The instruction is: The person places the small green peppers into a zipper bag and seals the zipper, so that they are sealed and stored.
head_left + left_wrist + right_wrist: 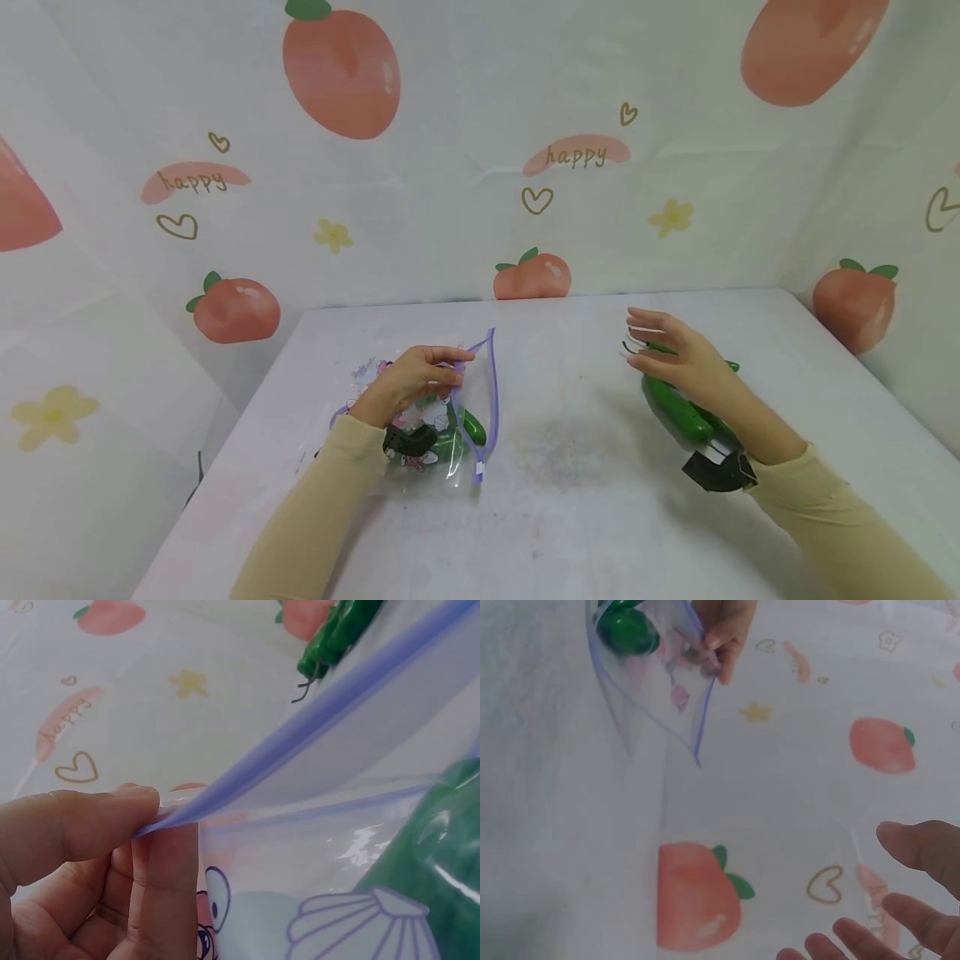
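My left hand (408,383) pinches the purple-edged mouth of a clear, cartoon-printed zip bag (492,400) on the left of the table. The left wrist view shows the thumb and fingers (169,877) gripping a corner of the purple zip strip (300,731). The mouth gapes, and glossy green peppers (472,427) lie inside the bag. On the right, my right hand (686,367) is over several long green peppers (675,412) with thin stems, partly hiding them. Its fingers are spread and hold nothing, as the right wrist view shows.
The white table (570,517) runs back to a white printed cloth (450,217) with peaches, hearts and flowers. Similar cloth hangs along both sides. A black wrist strap (720,472) sits by the peppers on the right.
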The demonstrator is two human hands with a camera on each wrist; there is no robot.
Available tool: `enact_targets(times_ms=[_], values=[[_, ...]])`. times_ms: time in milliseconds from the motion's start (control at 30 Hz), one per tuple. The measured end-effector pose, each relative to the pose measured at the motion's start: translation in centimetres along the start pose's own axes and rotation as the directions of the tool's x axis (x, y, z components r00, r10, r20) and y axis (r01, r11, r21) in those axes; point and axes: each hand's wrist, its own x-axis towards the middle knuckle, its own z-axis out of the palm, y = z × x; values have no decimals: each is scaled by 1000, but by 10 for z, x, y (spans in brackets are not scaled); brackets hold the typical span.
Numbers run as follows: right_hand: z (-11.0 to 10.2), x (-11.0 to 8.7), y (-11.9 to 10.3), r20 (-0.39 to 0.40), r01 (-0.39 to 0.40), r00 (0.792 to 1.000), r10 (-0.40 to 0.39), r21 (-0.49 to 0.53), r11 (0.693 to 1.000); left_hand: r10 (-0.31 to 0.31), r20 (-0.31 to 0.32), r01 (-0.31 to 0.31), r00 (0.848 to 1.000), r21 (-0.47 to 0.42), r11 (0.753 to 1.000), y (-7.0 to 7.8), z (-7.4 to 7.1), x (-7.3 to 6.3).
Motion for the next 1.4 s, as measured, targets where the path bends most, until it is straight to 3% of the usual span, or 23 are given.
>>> enact_targets(times_ms=[367, 767, 1133, 1400], values=[[-9, -17, 21, 22, -108, 994, 110, -88, 990, 0, 12, 0, 1000, -13, 1000, -1, -1, 0], [-12, -27, 46, 101, -212, 966, 237, -207, 955, 17, 32, -16, 999, -26, 1000, -1, -1, -1], [-10, -30, 54, 170, -224, 950, 261, -213, 951, 10, 35, -9, 999, -19, 1000, 0, -1, -1], [-5, -30, 60, 195, -203, 951, 241, -197, 959, 7, 30, -6, 1000, -17, 1000, 0, -1, -1]])
